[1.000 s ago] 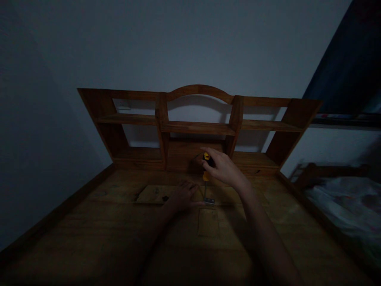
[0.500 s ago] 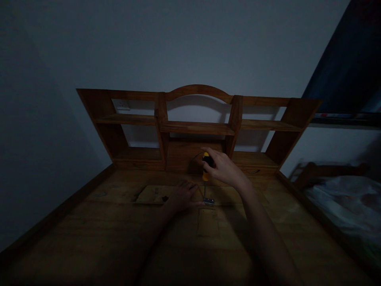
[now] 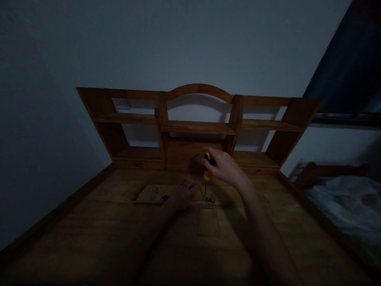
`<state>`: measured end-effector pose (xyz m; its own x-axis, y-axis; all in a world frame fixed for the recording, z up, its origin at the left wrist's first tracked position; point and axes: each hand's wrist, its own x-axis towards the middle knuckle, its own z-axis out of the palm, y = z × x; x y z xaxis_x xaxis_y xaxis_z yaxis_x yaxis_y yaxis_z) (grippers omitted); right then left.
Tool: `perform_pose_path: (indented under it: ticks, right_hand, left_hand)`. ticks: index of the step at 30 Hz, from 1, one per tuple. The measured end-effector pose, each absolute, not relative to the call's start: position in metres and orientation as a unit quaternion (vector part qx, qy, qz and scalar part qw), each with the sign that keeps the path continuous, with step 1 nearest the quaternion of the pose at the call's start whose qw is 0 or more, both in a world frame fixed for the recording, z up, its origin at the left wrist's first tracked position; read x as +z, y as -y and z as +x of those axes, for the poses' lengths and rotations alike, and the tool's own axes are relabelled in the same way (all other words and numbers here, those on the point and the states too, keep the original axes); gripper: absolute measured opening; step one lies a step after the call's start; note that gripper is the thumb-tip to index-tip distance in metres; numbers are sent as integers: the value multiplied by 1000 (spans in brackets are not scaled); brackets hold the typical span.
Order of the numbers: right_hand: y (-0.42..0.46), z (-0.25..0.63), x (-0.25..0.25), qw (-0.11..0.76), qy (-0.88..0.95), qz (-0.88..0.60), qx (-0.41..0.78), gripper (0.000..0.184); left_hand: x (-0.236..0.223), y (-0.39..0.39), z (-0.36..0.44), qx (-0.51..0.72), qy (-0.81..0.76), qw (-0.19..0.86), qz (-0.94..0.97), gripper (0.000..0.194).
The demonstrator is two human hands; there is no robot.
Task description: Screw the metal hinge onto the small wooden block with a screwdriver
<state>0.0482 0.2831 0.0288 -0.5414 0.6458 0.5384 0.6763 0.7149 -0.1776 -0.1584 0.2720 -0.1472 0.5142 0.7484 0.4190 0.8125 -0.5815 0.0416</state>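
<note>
My right hand [image 3: 224, 165] is closed around the yellow and black handle of a screwdriver [image 3: 206, 174]. The shaft points down, and its tip meets a small metal fitting [image 3: 209, 200], perhaps a hinge or catch; the light is too dim to tell. My left hand [image 3: 182, 196] lies open with its fingers apart on a flat, light-brown panel [image 3: 150, 194]. Its thumb reaches right, to the near left corner of the fitting. Just in front of the fitting is a small, square, light-brown piece [image 3: 208, 222] with small dark marks near its far edge.
A wooden shelf unit [image 3: 198, 127] with an arched top stands at the back of the wooden tabletop [image 3: 98, 230], against a pale wall. Small dark bits lie on the panel left of my hand. White plastic sheeting [image 3: 351, 202] is beyond the right edge.
The screwdriver handle has tipped slightly to the right along with my right hand. The left hand and the metal fitting stay in place.
</note>
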Motion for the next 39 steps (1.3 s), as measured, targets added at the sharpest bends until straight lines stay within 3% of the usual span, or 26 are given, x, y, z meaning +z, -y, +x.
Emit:
perform_pose_path:
  ticks: [3,8,13,16,19,25,29,34,39]
  right_hand:
    - [-284,48,28,288,864,-407,-76,30]
    - [-281,49,31,276,839,-456,-114,45]
    - [-280,60,39,284,873,-397,-16,19]
    - [-283,64,40,307,885,-347,44,25]
    - [-283,61,39,318,882,-346,30,19]
    - [-275,48,35,267,840,-460,-105,45]
    - [-271,50,38,269,870,-406,-74,23]
    - [-273,53,38,277,887,-367,-38,18]
    - [-272,51,37,262,867,-420,-65,42]
  left_hand:
    - [-148,-272,-159,-201,451,84,-865,75]
    - [-148,-273,-159,-203,447,83,-867,72]
    - [-149,-274,-159,-210,446,86,-866,73]
    - [-150,-274,-160,-209,451,84,-863,75]
    - [-149,-273,-159,-212,454,78,-862,73]
    - [-146,-272,-158,-210,450,75,-864,73]
    - [-147,-272,-158,-212,446,74,-866,70]
    - [-148,-272,-158,-217,448,81,-864,73]
    - [-147,-272,-157,-218,448,78,-864,73]
